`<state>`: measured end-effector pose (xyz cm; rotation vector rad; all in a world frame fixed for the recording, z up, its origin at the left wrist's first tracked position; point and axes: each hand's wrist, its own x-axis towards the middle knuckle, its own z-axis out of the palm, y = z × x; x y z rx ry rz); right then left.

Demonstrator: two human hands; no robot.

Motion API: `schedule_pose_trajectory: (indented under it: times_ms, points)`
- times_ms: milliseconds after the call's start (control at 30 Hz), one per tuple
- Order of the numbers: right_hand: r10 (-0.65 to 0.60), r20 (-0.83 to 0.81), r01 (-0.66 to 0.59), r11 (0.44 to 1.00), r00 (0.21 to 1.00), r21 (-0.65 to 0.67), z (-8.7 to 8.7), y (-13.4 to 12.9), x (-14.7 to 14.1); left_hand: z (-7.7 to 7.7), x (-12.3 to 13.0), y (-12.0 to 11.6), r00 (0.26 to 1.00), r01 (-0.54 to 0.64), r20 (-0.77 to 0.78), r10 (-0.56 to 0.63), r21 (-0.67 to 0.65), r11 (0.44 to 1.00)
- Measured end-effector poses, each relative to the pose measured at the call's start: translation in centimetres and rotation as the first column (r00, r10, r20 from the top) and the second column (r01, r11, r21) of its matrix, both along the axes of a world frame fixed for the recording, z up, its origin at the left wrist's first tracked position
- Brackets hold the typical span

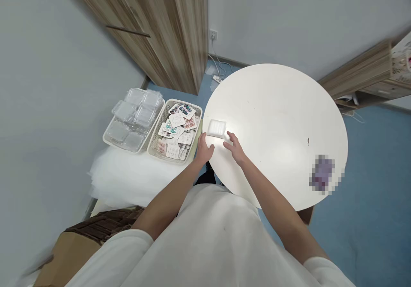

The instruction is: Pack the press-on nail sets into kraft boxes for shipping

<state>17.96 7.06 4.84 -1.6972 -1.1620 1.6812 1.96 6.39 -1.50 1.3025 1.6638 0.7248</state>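
Observation:
A small white wrapped packet [216, 128] lies near the left edge of the round white table [272, 103]. My left hand [204, 149] is beside the packet's lower left corner, fingers apart, with nothing in it. On the packet's right side, my right hand [236, 148] has its fingers spread and is empty. Left of the table, a white basket [150, 150] holds several printed cards with coloured nail pieces [176, 120]. Beside it, another white basket [111, 142] is piled with clear plastic boxes [141, 111].
White wrapping sheets [125, 175] lie below the baskets. A brown cardboard box [64, 257] stands at the lower left. A blurred purple item [322, 173] is on the table's right side. Behind are a wooden cabinet [167, 30] and a power strip [217, 79] on the floor.

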Motion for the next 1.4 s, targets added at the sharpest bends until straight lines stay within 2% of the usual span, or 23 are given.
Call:
schedule_pose_trajectory:
  times_ms: [167,333,433,500,633,700,800,967,1067,1167,1267,1400]
  points:
    - [0.02,-0.022,-0.019,0.999,1.0,0.039,1.7,-1.7,2.1,0.8,1.4,-1.3,0.999,-0.039,-0.017,0.039,0.007,0.999]
    - [0.038,-0.025,-0.037,0.998,0.999,0.044,2.8,-3.8,4.8,2.6,3.6,-3.3,0.994,-0.103,-0.03,0.103,0.002,0.995]
    - [0.087,-0.027,-0.085,0.995,0.996,0.049,2.9,-5.9,7.0,3.0,5.2,-5.9,0.997,-0.073,-0.002,0.073,-0.038,0.997]
    - [0.132,-0.053,-0.132,0.991,0.99,0.007,2.6,-7.5,8.4,2.8,6.2,-8.2,0.999,-0.032,0.003,0.032,-0.101,0.994]
    - [0.173,-0.049,-0.176,0.983,0.984,-0.052,1.7,-10.3,10.6,2.3,7.6,-13.2,0.997,-0.005,0.07,0.015,-0.145,0.989]
    - [0.207,-0.046,-0.209,0.976,0.977,-0.065,1.3,-11.1,10.8,2.5,7.8,-15.3,0.994,-0.032,0.094,0.046,-0.148,0.988]
    - [0.277,-0.064,-0.28,0.958,0.959,-0.064,1.2,-11.5,10.2,3.8,7.3,-17.7,0.99,-0.105,0.081,0.118,-0.143,0.984]
    - [0.403,-0.108,-0.404,0.915,0.909,0.014,1.6,-11.6,6.6,6.9,5.0,-20.5,0.97,-0.24,0.008,0.242,-0.105,0.965]
    - [0.513,-0.122,-0.505,0.859,0.85,0.088,1.5,-12.1,3.7,7.8,3.2,-21.9,0.945,-0.325,0.012,0.326,-0.058,0.944]
    - [0.636,-0.07,-0.616,0.765,0.768,0.188,1.5,-13.0,0.5,8.4,1.3,-23.4,0.91,-0.414,0.015,0.414,0.013,0.91]
    - [0.738,0.041,-0.717,0.638,0.673,0.28,1.9,-14.1,-3.2,9.9,-0.8,-25.7,0.902,-0.43,0.01,0.431,0.093,0.898]
    - [0.837,0.173,-0.823,0.435,0.519,0.365,3.6,-16.5,-9.3,13.2,-4.3,-30.3,0.912,-0.384,-0.056,0.405,0.223,0.896]
